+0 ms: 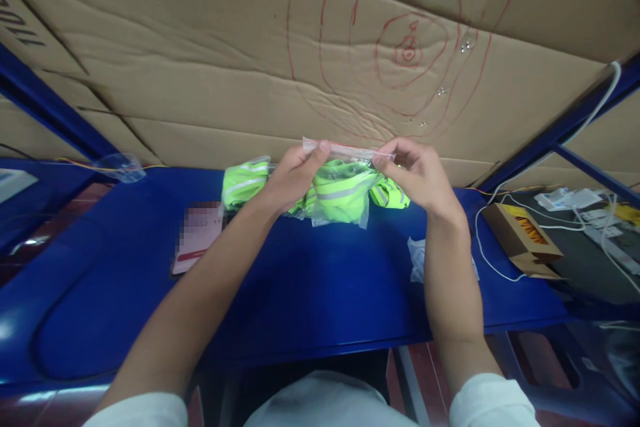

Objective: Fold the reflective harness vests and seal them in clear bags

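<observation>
A clear zip bag with a folded neon-green reflective garment inside hangs above the blue table. My left hand pinches the bag's top seal at its left end. My right hand pinches the same seal at its right end. Both hands are closed on the strip. More neon-green garments lie behind: one bagged to the left, another to the right, partly hidden by my hands.
A phone with a pink case lies left of my left arm. Empty clear bags sit by my right forearm. A brown cardboard box and white cables lie at right. A cardboard wall stands behind.
</observation>
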Motion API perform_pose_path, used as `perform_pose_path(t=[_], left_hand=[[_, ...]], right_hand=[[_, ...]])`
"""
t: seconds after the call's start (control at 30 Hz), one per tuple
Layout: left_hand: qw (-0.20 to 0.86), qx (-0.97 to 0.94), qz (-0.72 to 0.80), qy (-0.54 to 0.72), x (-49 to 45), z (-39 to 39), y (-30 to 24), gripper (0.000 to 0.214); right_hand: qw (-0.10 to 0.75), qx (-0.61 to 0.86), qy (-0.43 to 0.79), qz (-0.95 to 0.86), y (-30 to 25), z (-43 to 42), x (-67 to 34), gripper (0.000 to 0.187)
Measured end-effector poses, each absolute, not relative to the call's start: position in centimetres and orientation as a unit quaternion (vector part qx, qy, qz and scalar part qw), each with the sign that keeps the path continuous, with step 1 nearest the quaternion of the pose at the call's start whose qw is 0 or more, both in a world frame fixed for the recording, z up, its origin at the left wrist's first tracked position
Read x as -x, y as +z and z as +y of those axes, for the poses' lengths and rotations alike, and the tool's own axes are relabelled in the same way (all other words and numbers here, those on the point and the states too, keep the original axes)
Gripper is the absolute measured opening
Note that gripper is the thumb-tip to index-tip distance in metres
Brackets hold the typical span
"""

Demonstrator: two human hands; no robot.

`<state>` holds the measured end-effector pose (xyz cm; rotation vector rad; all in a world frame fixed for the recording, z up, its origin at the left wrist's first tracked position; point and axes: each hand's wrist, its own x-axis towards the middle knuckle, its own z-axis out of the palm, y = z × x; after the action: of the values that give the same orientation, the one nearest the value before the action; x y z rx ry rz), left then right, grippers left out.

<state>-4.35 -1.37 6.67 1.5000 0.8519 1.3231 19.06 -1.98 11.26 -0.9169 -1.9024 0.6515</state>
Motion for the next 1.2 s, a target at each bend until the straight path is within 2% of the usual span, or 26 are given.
perform_pose_path(t=[0.23, 0.4, 0.6, 1.03, 1.2], left_hand=[[0.433, -0.625, 0.347, 0.550, 3.8, -1.4, 6.5, 0.061], [0.409, -0.637, 0.358, 0.546, 3.9, -1.1, 6.2, 0.058], [0.387, -0.648, 0.364, 0.546, 4.2, -1.2, 6.5, 0.060], [0.372, -0.697, 0.352, 0.502, 3.5, -1.3, 6.4, 0.066], [0.414, -0.699, 0.312, 0.492, 4.4, -1.2, 6.8, 0.052]], right_hand=[[0.431, 0.358, 0.280, -0.780, 11.4, -1.9, -19.9, 0.034], [0.407, 0.370, 0.209, -0.808, 11.1, -1.6, -19.8, 0.030], [0.419, 0.361, 0.137, -0.822, 11.3, -1.9, -19.4, 0.024], [0.399, 0.351, 0.126, -0.838, 10.6, -1.8, -18.4, 0.013], [0.383, 0.350, 0.165, -0.839, 11.0, -1.7, -19.3, 0.019]])
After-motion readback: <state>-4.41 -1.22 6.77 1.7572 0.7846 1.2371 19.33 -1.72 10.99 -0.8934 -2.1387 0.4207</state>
